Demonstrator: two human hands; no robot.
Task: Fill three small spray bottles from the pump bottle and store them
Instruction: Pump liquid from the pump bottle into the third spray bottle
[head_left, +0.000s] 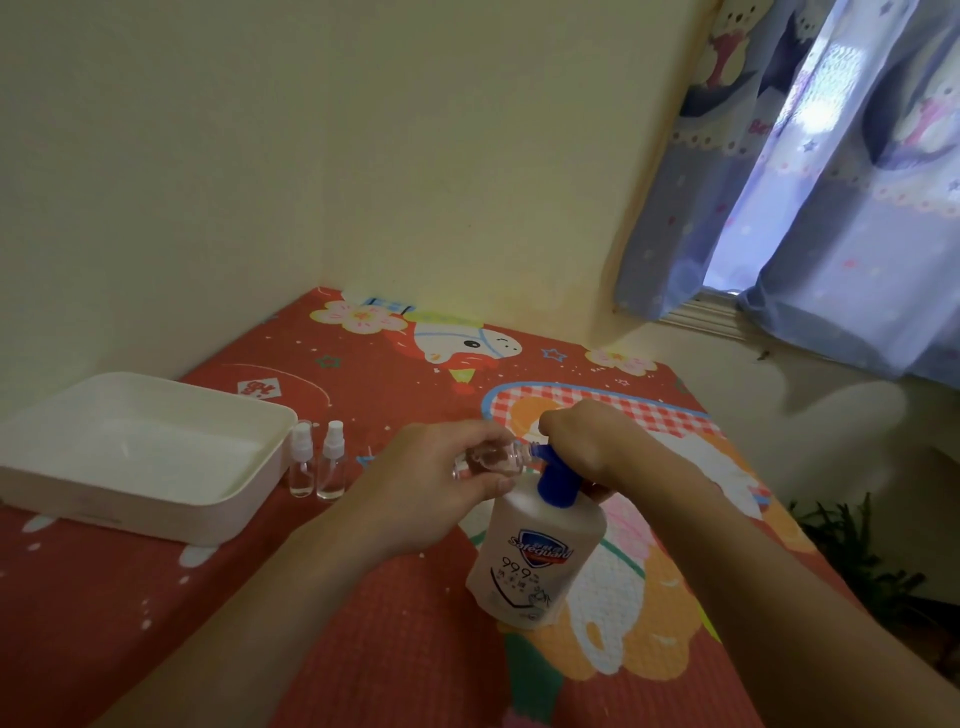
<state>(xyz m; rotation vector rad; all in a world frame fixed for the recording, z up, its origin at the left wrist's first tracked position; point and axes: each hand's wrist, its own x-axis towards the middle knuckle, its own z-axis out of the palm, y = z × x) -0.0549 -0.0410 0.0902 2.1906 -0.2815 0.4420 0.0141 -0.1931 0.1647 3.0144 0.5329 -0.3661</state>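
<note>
A clear pump bottle (540, 556) with a blue pump head and a blue shield label stands on the red patterned table. My right hand (582, 441) rests on top of the pump head. My left hand (441, 483) holds a small clear spray bottle (493, 460) on its side, cap off, its open neck touching the blue nozzle. Two more small spray bottles (301, 462) (331, 460) with white spray caps stand upright side by side, left of my hands.
A white rectangular tray (218, 499) sits at the table's left, right beside the two capped bottles. Cream walls close the back and left. A blue curtain (831, 182) hangs at the right, with a dark plant (852, 551) below it past the table's right edge.
</note>
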